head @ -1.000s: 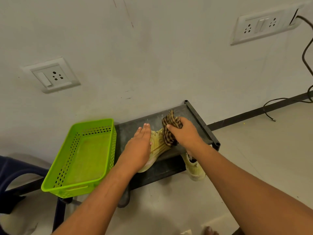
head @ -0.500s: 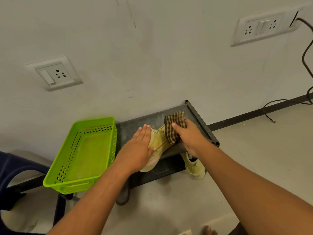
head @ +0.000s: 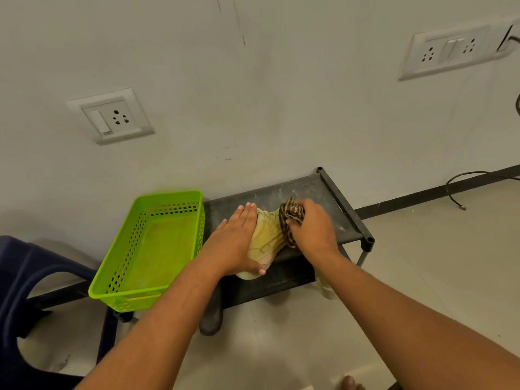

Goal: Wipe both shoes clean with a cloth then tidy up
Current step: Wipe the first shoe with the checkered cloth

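Dark rack [head: 332,192]; second shoe [head: 326,289] largely obscured

the left hand [head: 235,244] and right hand [head: 315,232] are going bare, forearms [head: 157,319] uncovered; a bare toe [head: 349,383] is peeking in.

Home room: shoe rack [head: 342,213], wall sockets [head: 110,116].

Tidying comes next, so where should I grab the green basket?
Probably the green basket by its near short end, at the handle slot under the rim, coming from your side: the far end faces the wall.
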